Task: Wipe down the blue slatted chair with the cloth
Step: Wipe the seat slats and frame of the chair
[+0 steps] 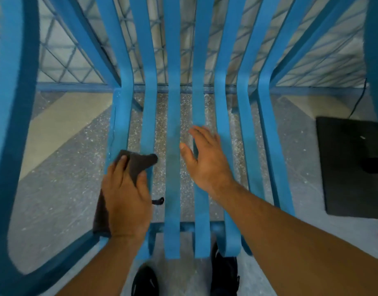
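A blue slatted chair [172,116] fills the view, seen from above by the person standing at its front edge. Its long curved slats run from the seat up into the backrest, with gaps between them.

A dark grey cloth [141,165] lies on the two leftmost seat slats, near the front of the seat. The left hand [126,199] rests flat on top of it, fingers fairly straight and pressing it down. A fold of cloth sticks out between forefinger and thumb, and more cloth hangs out below the wrist.

The right hand [205,159] is over the middle slats, just right of centre. Its fingers are spread and relaxed and it holds nothing. Whether it touches the slats cannot be told.

A broad curved armrest [15,103] loops down the left side of the chair.

Through the gaps shows a speckled grey floor [66,189] with a pale beige stripe on the left. Two black shoes [144,280] stand under the front edge of the seat. A black mat [350,167] lies on the floor to the right, with a thin black cable [359,99] behind it. Behind the backrest stands a wire mesh fence [62,50].
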A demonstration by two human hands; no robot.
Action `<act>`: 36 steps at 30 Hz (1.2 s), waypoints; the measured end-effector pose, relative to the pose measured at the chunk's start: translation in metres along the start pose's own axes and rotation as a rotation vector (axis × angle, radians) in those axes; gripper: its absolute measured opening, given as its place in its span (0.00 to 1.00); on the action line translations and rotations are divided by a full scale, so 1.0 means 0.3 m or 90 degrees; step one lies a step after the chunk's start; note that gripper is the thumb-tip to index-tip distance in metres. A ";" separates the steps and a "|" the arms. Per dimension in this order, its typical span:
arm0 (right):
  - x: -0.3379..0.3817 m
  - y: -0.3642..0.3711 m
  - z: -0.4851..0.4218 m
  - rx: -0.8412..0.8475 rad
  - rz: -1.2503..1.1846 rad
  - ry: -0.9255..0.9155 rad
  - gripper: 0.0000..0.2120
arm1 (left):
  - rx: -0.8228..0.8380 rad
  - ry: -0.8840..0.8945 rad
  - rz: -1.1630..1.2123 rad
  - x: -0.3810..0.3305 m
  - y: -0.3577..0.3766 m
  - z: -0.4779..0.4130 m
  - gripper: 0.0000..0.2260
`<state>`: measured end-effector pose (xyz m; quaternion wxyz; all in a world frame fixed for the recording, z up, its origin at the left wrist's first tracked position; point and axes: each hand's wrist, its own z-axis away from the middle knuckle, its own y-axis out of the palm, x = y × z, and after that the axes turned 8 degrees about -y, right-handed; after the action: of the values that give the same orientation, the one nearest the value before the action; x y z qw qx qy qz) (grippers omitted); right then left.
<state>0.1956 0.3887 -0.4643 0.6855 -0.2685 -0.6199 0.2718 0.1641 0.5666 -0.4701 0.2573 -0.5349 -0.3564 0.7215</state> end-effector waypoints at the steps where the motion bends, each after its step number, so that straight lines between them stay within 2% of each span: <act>1: 0.016 0.002 0.063 -0.012 -0.059 0.015 0.23 | 0.019 0.026 -0.009 -0.004 0.015 0.032 0.21; 5: 0.054 -0.003 0.291 -0.047 -0.197 0.110 0.19 | 0.083 0.121 -0.034 -0.033 0.020 0.094 0.24; 9: 0.086 -0.065 0.383 -0.042 -0.382 0.226 0.07 | 0.170 0.267 -0.098 -0.028 -0.021 0.127 0.24; 12: 0.110 -0.121 0.404 -0.023 -0.427 0.253 0.15 | 0.185 0.360 -0.177 -0.035 -0.047 0.170 0.22; 15: 0.119 -0.158 0.425 0.032 -0.425 0.248 0.09 | 0.195 0.421 -0.198 -0.058 -0.055 0.228 0.21; 18: 0.102 -0.188 0.452 0.058 -0.407 0.256 0.02 | 0.203 0.408 -0.215 -0.088 -0.044 0.278 0.22; 21: 0.079 -0.220 0.479 0.040 -0.385 0.261 0.02 | 0.221 0.378 -0.219 -0.138 -0.034 0.324 0.22; 24: 0.057 -0.242 0.500 0.031 -0.395 0.260 0.12 | 0.241 0.384 -0.196 -0.186 -0.025 0.359 0.22; 27: 0.045 -0.283 0.504 0.007 -0.425 0.256 0.11 | 0.247 0.375 -0.177 -0.232 -0.003 0.381 0.23; 31: 0.010 -0.337 0.514 -0.051 -0.375 0.222 0.14 | 0.276 0.351 -0.130 -0.275 0.040 0.420 0.25; 36: -0.018 -0.413 0.566 -0.093 -0.415 0.194 0.16 | 0.374 0.319 0.047 -0.321 0.060 0.470 0.27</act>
<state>0.0310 0.3023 -0.3659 0.7995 -0.1426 -0.5814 -0.0493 0.0580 0.4492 -0.4032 0.4527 -0.6108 -0.0411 0.6483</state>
